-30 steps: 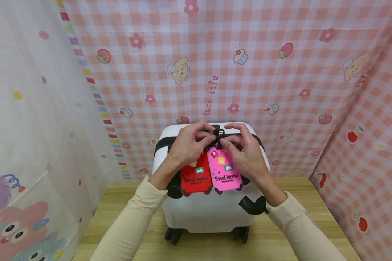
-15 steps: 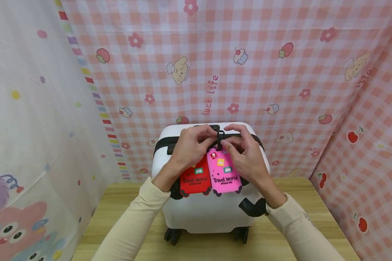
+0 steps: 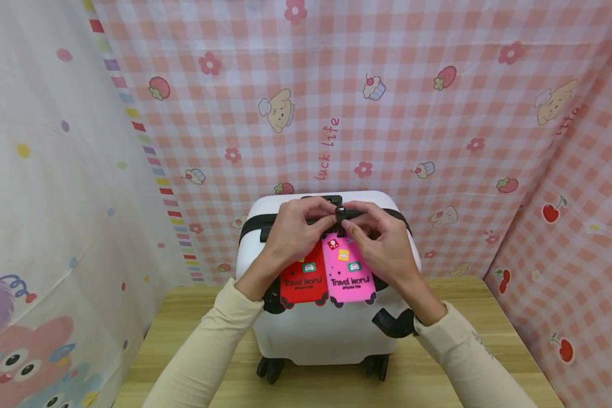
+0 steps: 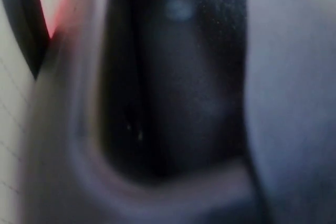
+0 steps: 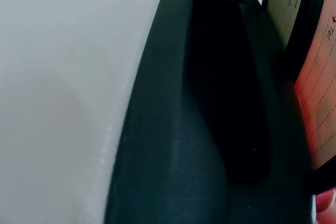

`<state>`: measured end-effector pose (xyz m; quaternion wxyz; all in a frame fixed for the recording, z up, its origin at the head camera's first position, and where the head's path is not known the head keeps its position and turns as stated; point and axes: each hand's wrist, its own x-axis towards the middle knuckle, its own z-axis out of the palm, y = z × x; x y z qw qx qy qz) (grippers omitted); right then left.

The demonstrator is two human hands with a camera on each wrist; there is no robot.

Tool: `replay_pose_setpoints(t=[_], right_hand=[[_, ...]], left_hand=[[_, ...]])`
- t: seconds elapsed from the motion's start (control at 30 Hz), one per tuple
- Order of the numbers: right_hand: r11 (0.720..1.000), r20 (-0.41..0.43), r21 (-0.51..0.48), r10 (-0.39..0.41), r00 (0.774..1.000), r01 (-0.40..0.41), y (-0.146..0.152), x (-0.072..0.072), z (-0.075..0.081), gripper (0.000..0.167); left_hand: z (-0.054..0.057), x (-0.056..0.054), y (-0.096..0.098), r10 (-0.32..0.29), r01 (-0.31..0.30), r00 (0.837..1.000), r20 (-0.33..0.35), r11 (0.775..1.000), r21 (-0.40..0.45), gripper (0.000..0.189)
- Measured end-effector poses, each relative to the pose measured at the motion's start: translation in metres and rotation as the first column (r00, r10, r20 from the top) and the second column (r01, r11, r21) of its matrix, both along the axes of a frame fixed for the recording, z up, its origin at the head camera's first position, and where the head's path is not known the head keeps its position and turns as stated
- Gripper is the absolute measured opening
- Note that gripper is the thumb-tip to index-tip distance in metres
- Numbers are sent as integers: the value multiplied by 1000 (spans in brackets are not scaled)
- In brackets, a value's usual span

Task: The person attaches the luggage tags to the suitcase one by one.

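A white suitcase [image 3: 331, 340] stands upright in the head view. Against its front hang a red luggage tag [image 3: 304, 286] and a pink luggage tag [image 3: 351, 277], side by side. My left hand [image 3: 292, 232] and right hand [image 3: 385, 243] meet above them. Between thumb and index finger, each hand pinches the small black tag strap [image 3: 341, 213] over the pink tag. My fingers partly cover the strap and the red tag's top. Lined backs of the tags, one a pinkish card [image 5: 320, 93], show in the right wrist view.
A black band [image 3: 255, 224] crosses the suitcase's upper part. Black wheels [image 3: 271, 369] rest on the wood-grain surface [image 3: 183, 340]. Checked cloth [image 3: 413, 130] hangs behind. A dark recessed part [image 4: 178, 93] fills most of the left wrist view, blurred.
The strap's loop, which stood up between my hands, now shows as a small black piece. My right index finger has come down onto it, and both tags shifted slightly left.
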<state>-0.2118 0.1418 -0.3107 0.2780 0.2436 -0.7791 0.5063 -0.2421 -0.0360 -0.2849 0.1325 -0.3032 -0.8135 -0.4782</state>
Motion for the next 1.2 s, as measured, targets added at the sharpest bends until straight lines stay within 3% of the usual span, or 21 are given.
replay_pose_setpoints(t=[0.23, 0.37, 0.63, 0.9, 1.2], right_hand=[[999, -24, 7, -50, 998, 50, -3, -2, 2, 25], [998, -28, 1, -57, 998, 57, -4, -2, 3, 23], [998, -40, 9, -66, 997, 67, -4, -1, 3, 16], [998, -23, -2, -62, 998, 62, -3, 0, 2, 13], [999, -137, -27, -41, 990, 38, -3, 3, 1, 12]], left_hand=[[1, 0, -8, -99, 88, 990, 105, 990, 108, 28], [1, 1, -9, -109, 96, 986, 128, 990, 103, 25], [-1, 2, -8, -97, 93, 994, 56, 993, 76, 24], [-3, 1, -4, -44, 46, 998, -44, 998, 45, 20], [0, 2, -1, 1, -2, 999, -34, 999, -34, 15]])
